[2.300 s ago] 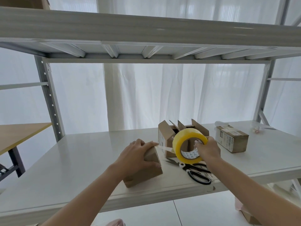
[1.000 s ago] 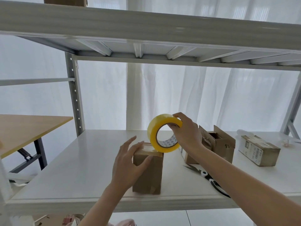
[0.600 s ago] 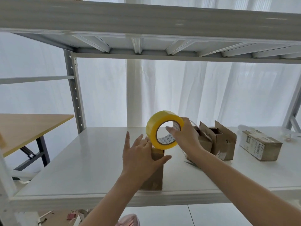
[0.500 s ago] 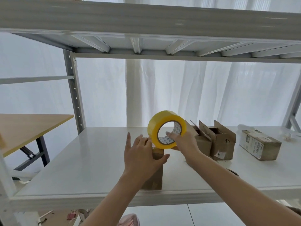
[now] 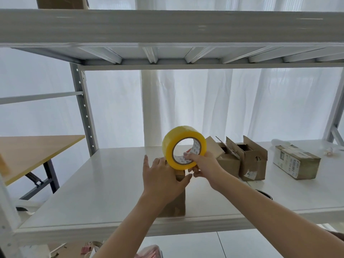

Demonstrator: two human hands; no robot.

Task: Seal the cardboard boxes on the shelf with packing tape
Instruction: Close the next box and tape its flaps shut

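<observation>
A small cardboard box (image 5: 177,200) stands upright near the front edge of the white shelf (image 5: 104,185). My left hand (image 5: 163,181) lies flat against its near face, fingers spread and straight, hiding most of the box. My right hand (image 5: 203,165) grips a roll of yellow packing tape (image 5: 183,147), fingers through its core, holding it just above the box's top. No tape strip can be made out.
Two open cardboard boxes (image 5: 240,161) stand behind my right hand, and a taped, labelled box (image 5: 296,162) lies further right. A dark scissors handle (image 5: 264,193) peeks out past my right forearm. An upper shelf (image 5: 167,28) hangs overhead. A wooden table (image 5: 31,153) is at the left.
The box was turned from lying to standing on end, with my left hand now flat against it. My right hand has lowered the tape roll onto the box's top.
</observation>
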